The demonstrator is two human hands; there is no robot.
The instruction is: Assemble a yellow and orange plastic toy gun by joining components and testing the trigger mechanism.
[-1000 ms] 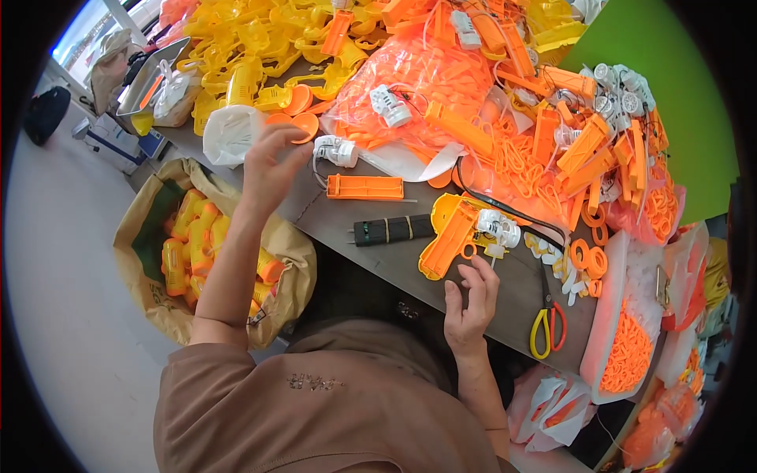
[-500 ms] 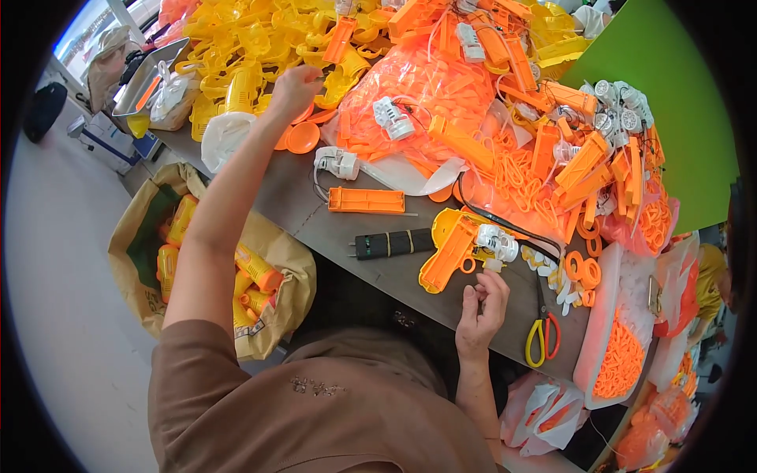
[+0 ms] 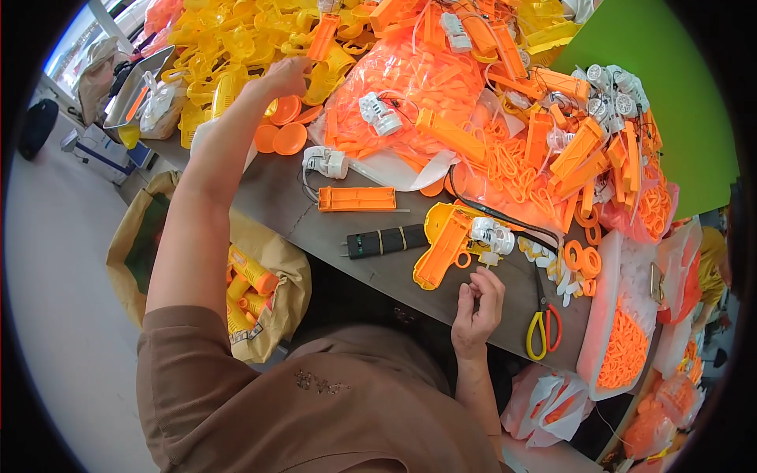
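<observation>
My left hand [image 3: 285, 79] reaches over the heap of yellow plastic shell parts [image 3: 236, 39] at the far left; its fingertips are partly hidden among them. Just below it lie orange round discs [image 3: 290, 139]. My right hand [image 3: 478, 309] rests at the table's front edge, half curled, thumb apart from the fingers, with no held thing visible. Its fingertips are close to a small white tip on a white motor unit [image 3: 492, 235]. That unit sits in a yellow shell half [image 3: 438, 217], alongside an orange rectangular case [image 3: 446, 251].
Left of the shell lie a black banded bundle [image 3: 386, 241], an orange case [image 3: 356, 199] and a white motor unit [image 3: 325, 162]. Scissors [image 3: 542, 327] lie right of my right hand, beside a bin of orange rings [image 3: 623, 351]. A paper sack [image 3: 276, 315] holds yellow-orange pieces.
My left hand has moved slightly left and stays over the yellow parts. The right hand keeps nearly the same place by the shell. The whole view has shifted a little.
</observation>
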